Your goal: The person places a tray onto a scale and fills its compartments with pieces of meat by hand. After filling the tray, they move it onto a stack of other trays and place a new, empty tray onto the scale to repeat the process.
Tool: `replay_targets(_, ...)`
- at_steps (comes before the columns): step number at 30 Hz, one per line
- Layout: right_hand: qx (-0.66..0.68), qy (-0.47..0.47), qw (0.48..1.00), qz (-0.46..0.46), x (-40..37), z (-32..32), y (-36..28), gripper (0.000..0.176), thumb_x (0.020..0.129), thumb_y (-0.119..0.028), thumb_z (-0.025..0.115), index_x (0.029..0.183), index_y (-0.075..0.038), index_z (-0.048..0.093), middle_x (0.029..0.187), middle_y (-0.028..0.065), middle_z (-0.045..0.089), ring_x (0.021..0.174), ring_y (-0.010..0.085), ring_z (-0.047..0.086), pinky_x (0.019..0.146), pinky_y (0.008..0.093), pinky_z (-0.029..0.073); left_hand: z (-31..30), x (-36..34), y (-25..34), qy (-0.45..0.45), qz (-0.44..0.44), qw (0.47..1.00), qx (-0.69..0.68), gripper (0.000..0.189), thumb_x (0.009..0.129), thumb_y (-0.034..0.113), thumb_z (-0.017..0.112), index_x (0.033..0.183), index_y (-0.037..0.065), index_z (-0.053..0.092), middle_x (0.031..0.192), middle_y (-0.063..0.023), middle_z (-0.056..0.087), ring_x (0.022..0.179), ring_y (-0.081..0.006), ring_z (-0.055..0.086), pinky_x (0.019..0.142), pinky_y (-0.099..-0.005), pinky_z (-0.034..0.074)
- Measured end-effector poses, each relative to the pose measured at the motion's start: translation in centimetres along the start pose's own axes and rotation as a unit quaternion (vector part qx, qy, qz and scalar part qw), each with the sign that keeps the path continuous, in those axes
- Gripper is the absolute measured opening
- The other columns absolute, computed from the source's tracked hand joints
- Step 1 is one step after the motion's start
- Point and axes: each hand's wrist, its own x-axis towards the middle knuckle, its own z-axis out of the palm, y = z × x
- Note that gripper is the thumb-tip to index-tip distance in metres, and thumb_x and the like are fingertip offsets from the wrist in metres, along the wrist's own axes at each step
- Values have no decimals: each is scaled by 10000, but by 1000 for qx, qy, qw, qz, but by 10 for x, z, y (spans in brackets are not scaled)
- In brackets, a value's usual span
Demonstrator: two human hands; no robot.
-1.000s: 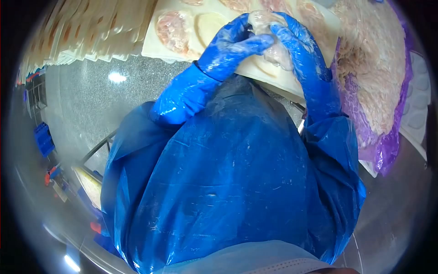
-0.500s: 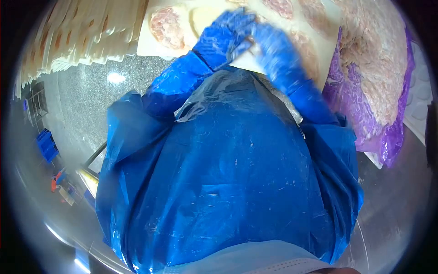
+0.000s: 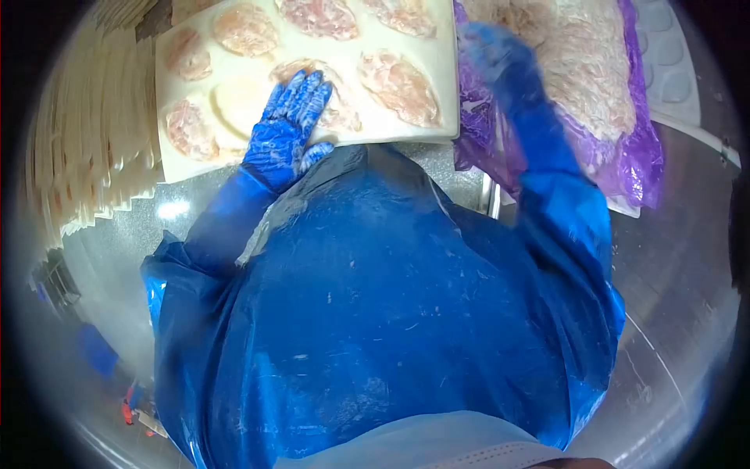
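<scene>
"Speckled grey counter [image 3: 141, 227], with a pale tray [image 3: 148, 176] set upon it. How are the fingers recorded?"

"On the left hand [image 3: 277, 144], gloved in blue, the fingers [image 3: 301, 98] are noted as extended and slightly parted, palm down, nothing grasped. They are laid over one meat piece [image 3: 341, 105] in the near row, and the thumb is held out to the side. Pale residue is observed on the glove."

"And the right hand [image 3: 498, 56]?"

"Blurred. It is found beyond the tray's right edge, over purple film [image 3: 478, 125] and beside a large meat mass [image 3: 590, 74]. Whether its fingers are clenched or released cannot be told."

"Contents of the tray?"

"Seven pieces are counted in two rows, the touched one included. Between the near-left piece [image 3: 190, 129] and the left hand, a pale hollow [image 3: 233, 109] is seen."

"Surroundings?"

"To the left, many thin pale edges are seen packed together as a stack [image 3: 94, 141]. At far right, past the film, a second tray [image 3: 670, 55] with rounded hollows is noted. Nearest the camera, a blue apron [image 3: 375, 297] is worn, marked with small pale flecks; a face mask [image 3: 437, 442] is visible at the bottom. At lower left, a blue object [image 3: 98, 350] is too blurred to be identified."
</scene>
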Motion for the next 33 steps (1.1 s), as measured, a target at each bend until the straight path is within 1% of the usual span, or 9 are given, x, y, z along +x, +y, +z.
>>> replay_targets(3,-311,73,948,18,32,-41,128,402,887,-200,684,1265,-76,624,1206,165,656,1156,336,609,982,403,486,0,0,0,1,4,1000,-8,760,909,381,616,1543,80,324,1598,-166,297,1505,-346,209,1226,-480,130)
replay_targets(7,-317,106,940,-69,46,-32,207,388,909,-209,652,1275,-83,617,1210,178,651,1138,329,614,986,402,477,-4,0,4,2,-1,1000,0,741,915,382,616,1539,96,340,1597,-163,301,1503,-346,214,1226,-484,127)
replay_targets(10,-216,-16,975,-38,16,-68,111,397,930,-213,625,1298,-67,598,1220,144,660,1153,301,617,930,384,515,-4,2,5,17,-20,1000,-12,750,894,390,669,1529,132,365,1600,-122,313,1502,-305,236,1229,-472,143)
replay_targets(13,381,-53,900,203,-10,-85,57,442,946,-179,609,1361,-37,552,1272,121,649,1139,241,635,841,343,556,-1,-1,6,7,-24,1000,1,707,926,388,605,1532,117,363,1599,-142,309,1503,-324,226,1228,-480,125)
replay_targets(18,540,-47,838,68,-8,-36,-48,451,950,-167,609,1374,-29,540,1284,118,644,1127,226,641,824,329,560,10,7,-13,127,22,988,-85,669,916,356,652,1501,129,420,1550,-129,398,1447,-313,350,1195,-472,246)
replay_targets(22,573,-65,817,12,10,27,-121,458,953,-157,609,1384,-24,530,1293,115,640,1117,215,645,811,318,563,-19,30,23,206,-75,871,-440,559,943,283,663,1438,91,489,1441,-131,521,1331,-298,496,1121,-424,391)
replay_targets(26,588,-92,803,-16,15,75,-178,466,956,-147,609,1395,-18,521,1303,112,635,1107,203,650,797,307,566,-8,15,-5,127,-173,614,-759,407,918,191,706,1269,3,616,1178,-114,661,1038,-181,640,865,-290,536)
replay_targets(30,597,-115,793,-28,21,113,-206,474,959,-137,609,1405,-12,511,1312,109,631,1097,191,655,784,296,569,-50,-41,-44,160,-234,687,-669,336,941,169,680,1233,18,612,928,-26,677,749,-101,609,708,-236,505)
replay_targets(33,509,-174,843,15,11,138,-182,516,960,-173,607,1457,-104,487,1204,76,675,983,202,686,772,284,565,-53,-56,-73,143,-257,794,-533,277,940,230,690,1170,76,671,894,-20,670,789,-98,615,719,-243,505)
